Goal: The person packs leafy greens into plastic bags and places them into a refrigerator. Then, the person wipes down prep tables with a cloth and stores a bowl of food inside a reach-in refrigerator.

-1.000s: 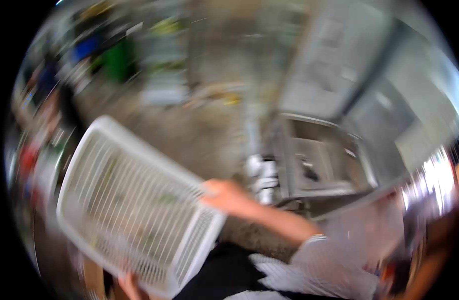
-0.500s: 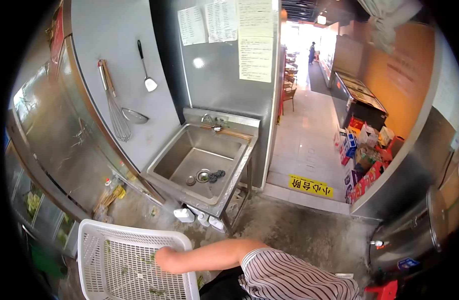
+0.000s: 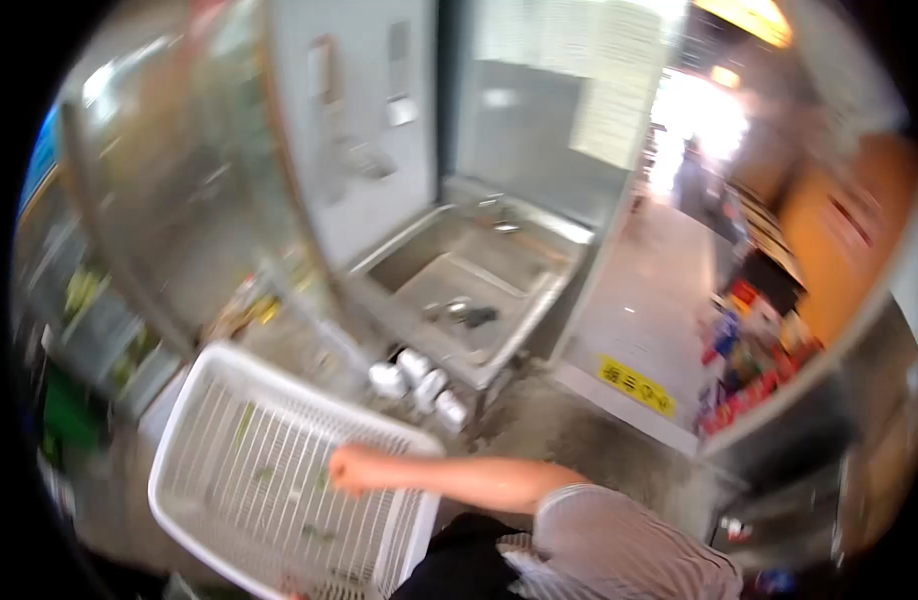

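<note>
A large white plastic basket (image 3: 214,375) with slatted sides and bottom is at the lower left, holding a few scraps of green leaf (image 3: 317,532). My right hand (image 3: 349,469) reaches over its right rim and hangs inside. Its fingers look closed, a bit of green shows beside them, and blur hides what they hold. At the basket's near edge, a small skin-coloured patch looks like part of my left hand (image 3: 293,588); its fingers cannot be made out.
Beyond the basket stands a metal sink (image 3: 464,290), with white bottles (image 3: 417,380) below it. A glass-fronted cabinet is at left. To the right are a doorway step with a yellow sign (image 3: 636,385), piled packages (image 3: 769,350) and a metal drum.
The view has turned, so sink and doorway sit further right and everything is blurred. The basket now appears slanted and further up in view. A skin-coloured patch shows at its near edge.
</note>
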Motion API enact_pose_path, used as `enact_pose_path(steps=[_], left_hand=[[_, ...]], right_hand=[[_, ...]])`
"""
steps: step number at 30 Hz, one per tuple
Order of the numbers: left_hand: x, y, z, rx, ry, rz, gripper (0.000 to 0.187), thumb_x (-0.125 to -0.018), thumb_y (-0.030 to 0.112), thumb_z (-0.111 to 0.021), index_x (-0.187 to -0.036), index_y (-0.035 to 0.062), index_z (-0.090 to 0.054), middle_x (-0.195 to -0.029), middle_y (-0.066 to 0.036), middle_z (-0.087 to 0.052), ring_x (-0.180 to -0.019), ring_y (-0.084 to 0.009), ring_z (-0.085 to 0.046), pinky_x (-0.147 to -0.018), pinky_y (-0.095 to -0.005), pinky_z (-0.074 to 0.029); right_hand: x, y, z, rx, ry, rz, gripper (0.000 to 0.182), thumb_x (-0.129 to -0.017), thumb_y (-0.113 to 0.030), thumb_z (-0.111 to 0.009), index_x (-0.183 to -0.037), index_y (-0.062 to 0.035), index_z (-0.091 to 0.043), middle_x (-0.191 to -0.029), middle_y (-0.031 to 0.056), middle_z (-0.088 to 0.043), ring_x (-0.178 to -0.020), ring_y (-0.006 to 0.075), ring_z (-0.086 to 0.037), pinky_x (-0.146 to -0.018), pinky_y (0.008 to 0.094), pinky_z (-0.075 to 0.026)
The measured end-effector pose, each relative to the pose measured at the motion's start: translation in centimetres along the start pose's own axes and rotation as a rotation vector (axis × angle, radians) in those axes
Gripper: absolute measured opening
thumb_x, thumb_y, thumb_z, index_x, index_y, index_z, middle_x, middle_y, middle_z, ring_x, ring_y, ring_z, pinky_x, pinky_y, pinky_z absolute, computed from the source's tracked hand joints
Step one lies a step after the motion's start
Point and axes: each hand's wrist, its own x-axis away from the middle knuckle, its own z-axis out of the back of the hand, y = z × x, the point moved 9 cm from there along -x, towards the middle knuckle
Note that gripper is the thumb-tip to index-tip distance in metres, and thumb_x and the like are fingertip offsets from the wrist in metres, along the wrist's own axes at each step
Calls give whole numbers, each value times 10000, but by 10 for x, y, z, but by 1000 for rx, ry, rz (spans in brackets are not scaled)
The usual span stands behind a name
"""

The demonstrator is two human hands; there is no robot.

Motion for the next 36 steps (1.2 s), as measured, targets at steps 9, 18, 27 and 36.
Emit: enact_pose_path(steps=[9, 18, 27, 36], left_hand=[[54, 5, -15, 221, 45, 10, 499, -656, -16, -451, -1150, -88, -457, -1096, -135, -557, -995, -211, -533, -861, -301, -414], [61, 8, -26, 198, 64, 37, 518, -645, -16, -452, -1159, -77, -442, -1101, -129, -552, -1016, -201, -517, -880, -294, -399], [55, 9, -27, 203, 81, 36, 518, -648, -12, -459, -1163, -71, -439, -1102, -118, -543, -1028, -191, -501, -901, -294, -379], [59, 8, -23, 178, 112, -44, 518, -632, -7, -463, -1147, -69, -473, -1132, -116, -502, -1065, -212, -478, -920, -300, -361]], right_hand=[[5, -35, 4, 109, 107, -117, 233, -855, -195, -560, -872, 31, -612, -650, 96, -604, -522, 155, -568, -525, 301, -467], [-55, -25, -29, 750, 78, 24, 248, -728, -244, -672, -703, -3, -618, -669, 160, -606, -640, 307, -590, -584, 398, -462], [-74, -92, -33, 446, 107, 302, 254, -689, -197, -696, -809, 4, -596, -634, 93, -588, -581, 211, -579, -549, 321, -448], [-83, -66, -75, 279, -108, 282, 83, -744, -53, -619, -808, -30, -571, -811, 124, -604, -727, 236, -605, -619, 341, -476]])
